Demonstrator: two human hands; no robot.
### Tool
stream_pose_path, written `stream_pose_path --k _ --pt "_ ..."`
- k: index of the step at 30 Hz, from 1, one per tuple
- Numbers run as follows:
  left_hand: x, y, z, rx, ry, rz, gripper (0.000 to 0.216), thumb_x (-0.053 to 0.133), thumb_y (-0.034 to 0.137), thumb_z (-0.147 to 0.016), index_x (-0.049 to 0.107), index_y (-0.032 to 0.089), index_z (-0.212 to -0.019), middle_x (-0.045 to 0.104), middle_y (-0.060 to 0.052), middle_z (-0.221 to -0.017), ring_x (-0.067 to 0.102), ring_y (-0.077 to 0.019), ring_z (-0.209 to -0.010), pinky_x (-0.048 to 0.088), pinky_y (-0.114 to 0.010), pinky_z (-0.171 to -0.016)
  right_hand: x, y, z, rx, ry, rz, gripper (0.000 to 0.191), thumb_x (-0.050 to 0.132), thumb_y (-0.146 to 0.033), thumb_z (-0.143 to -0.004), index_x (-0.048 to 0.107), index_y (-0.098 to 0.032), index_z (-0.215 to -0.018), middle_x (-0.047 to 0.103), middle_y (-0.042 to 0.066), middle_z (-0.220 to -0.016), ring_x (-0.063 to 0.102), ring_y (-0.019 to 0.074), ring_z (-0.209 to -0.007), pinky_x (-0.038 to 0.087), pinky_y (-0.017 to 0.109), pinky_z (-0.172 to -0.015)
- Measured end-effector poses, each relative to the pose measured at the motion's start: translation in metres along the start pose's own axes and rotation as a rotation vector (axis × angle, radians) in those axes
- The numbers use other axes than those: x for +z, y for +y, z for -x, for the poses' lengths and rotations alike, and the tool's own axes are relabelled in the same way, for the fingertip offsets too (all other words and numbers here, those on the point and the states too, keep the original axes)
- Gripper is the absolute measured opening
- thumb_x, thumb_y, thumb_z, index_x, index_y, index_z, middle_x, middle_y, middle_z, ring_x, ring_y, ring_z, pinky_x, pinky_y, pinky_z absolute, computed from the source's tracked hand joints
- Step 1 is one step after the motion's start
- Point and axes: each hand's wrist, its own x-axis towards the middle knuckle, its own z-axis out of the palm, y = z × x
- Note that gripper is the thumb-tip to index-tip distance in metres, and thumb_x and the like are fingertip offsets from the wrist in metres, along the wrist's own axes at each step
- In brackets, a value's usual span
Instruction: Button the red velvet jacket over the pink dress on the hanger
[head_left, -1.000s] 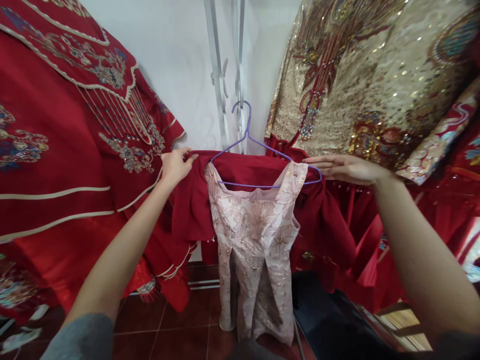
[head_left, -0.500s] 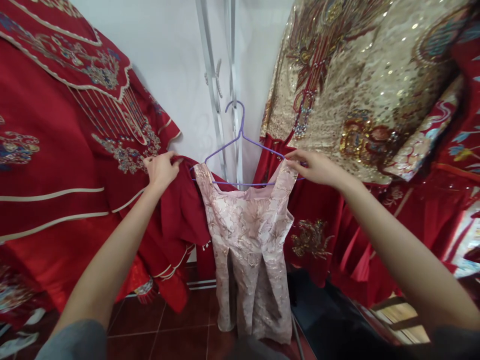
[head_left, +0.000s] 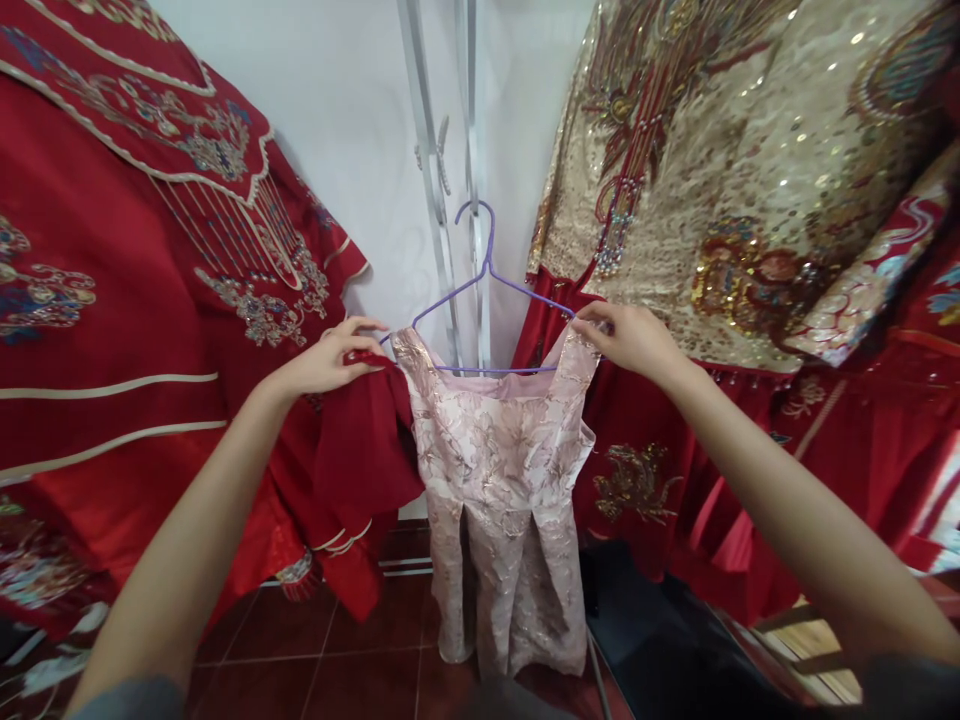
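A pale pink brocade dress (head_left: 499, 450) with wide straps hangs on a purple hanger (head_left: 489, 240). My right hand (head_left: 634, 338) pinches the dress's right strap at the hanger's right end. At the left shoulder, my left hand (head_left: 322, 360) has its fingers apart, the tips close to the hanger's left end and the left strap. Dark red cloth (head_left: 367, 435) hangs just below that hand, beside the dress; whether the fingers touch it is hard to make out.
Metal uprights (head_left: 424, 110) stand against the white wall (head_left: 330, 80) behind the hanger. A red embroidered garment (head_left: 150, 290) hangs on the left, a gold sequinned jacket (head_left: 675, 170) on the right. Below are a tiled floor (head_left: 360, 670) and a black object (head_left: 660, 640).
My left hand has moved right toward the strap and its fingers have spread from a pinch on the red cloth. That cloth now hangs lower, left of the dress. My right hand keeps its grip.
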Motion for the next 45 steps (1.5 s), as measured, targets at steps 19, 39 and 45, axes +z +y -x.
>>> stream_pose_path --k 19,39,45 --pt "0.049 0.004 -0.039 -0.225 0.479 0.198 0.029 0.058 0.038 -0.076 0.069 0.016 -0.091 0.073 -0.007 -0.102 0.065 -0.0217 -0.097 0.048 -0.03 -0.092 -0.01 0.015 -0.005 0.084 0.1 -0.159 0.033 0.056 -0.052 -0.085 0.073 -0.025 -0.088 0.075 0.006 -0.088 0.067 0.0262 -0.083 0.048 0.034 -0.072" --pt "0.083 0.037 0.066 -0.012 0.137 0.193 0.02 0.049 0.019 -0.077 0.063 0.024 -0.09 0.07 -0.005 -0.106 0.064 -0.0229 -0.108 0.039 -0.047 -0.109 -0.012 -0.011 0.113 0.198 -0.027 -0.415 0.025 0.053 -0.052 -0.087 0.064 -0.029 -0.087 0.071 0.003 -0.084 0.067 0.0254 -0.075 0.053 0.039 -0.069" --pt "0.093 0.102 0.011 0.315 0.09 0.075 0.037 0.042 0.003 -0.069 0.062 0.024 -0.092 0.07 -0.003 -0.102 0.041 -0.0246 -0.137 0.003 -0.059 -0.12 -0.035 -0.054 0.111 0.125 0.121 -0.404 0.023 0.05 -0.051 -0.089 0.06 -0.03 -0.089 0.066 0.004 -0.082 0.061 0.0231 -0.07 0.049 0.037 -0.063"
